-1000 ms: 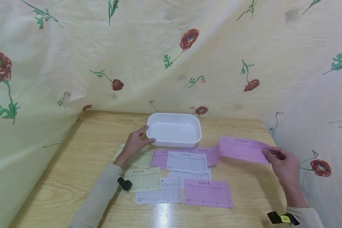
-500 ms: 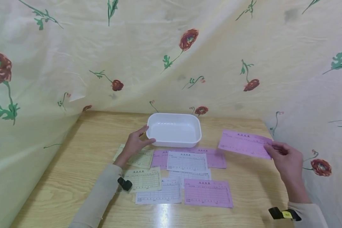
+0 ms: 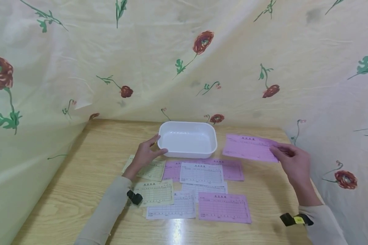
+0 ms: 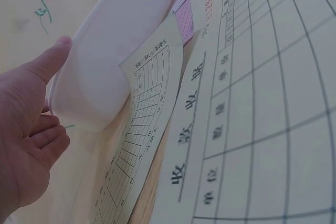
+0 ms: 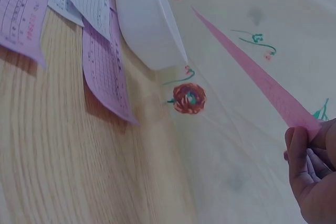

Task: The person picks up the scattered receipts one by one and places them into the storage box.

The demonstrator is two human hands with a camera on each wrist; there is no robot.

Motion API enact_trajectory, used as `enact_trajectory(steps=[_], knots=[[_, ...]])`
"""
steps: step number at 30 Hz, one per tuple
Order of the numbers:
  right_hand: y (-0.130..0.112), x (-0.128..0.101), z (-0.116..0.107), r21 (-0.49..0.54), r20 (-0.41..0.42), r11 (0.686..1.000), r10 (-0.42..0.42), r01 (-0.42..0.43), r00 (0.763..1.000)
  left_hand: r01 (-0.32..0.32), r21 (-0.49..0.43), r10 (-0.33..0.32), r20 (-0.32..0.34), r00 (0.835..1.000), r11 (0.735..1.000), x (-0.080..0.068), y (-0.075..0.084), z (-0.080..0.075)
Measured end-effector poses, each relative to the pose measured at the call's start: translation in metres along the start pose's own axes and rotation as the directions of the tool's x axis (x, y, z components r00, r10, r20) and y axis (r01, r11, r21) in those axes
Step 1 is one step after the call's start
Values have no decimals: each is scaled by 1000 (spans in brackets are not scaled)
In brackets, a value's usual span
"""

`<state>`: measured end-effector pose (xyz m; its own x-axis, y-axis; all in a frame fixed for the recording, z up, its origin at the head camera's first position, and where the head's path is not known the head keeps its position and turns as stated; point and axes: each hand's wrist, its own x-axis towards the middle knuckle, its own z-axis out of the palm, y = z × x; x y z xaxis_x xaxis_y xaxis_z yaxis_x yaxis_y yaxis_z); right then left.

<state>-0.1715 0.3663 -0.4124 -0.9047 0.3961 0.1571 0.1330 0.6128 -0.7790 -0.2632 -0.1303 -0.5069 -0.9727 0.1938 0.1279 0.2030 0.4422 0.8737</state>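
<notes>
My right hand (image 3: 289, 160) pinches the right end of a pink slip (image 3: 249, 147) and holds it in the air, just right of a white tray (image 3: 187, 123). The right wrist view shows the pink slip (image 5: 252, 77) edge-on, running from my fingers (image 5: 310, 166) towards the tray (image 5: 144, 19). My left hand (image 3: 147, 151) rests against the tray's front left corner with the thumb along its side and the fingers relaxed. The left wrist view shows the thumb (image 4: 47, 61) on the tray wall (image 4: 115, 40). The tray holds nothing.
Several printed slips lie on the wooden table (image 3: 79, 190) in front of the tray: yellow ones (image 3: 153, 192) on the left, white ones (image 3: 201, 173) in the middle, pink ones (image 3: 224, 207) on the right. A flowered cloth (image 3: 184, 61) hangs behind and at both sides.
My right hand has lifted the pink slip and carried it up and to the left, closer to the tray. The left hand has stayed at the tray's corner.
</notes>
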Motion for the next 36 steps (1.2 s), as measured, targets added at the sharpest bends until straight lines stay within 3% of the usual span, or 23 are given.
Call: enact_trajectory(steps=[12,26,36], knots=[[-27,20,33,133,47,989,-75,68,996,4,2,-4,-4,1000,1000,2,1,-1],[-61,38,73,174,110,979,-126,106,986,16,-16,-16,-2,1000,1000,3,-2,-1],[-73,48,103,241,180,970,-67,22,981,23,-1,-23,0,1000,1000,2,0,0]])
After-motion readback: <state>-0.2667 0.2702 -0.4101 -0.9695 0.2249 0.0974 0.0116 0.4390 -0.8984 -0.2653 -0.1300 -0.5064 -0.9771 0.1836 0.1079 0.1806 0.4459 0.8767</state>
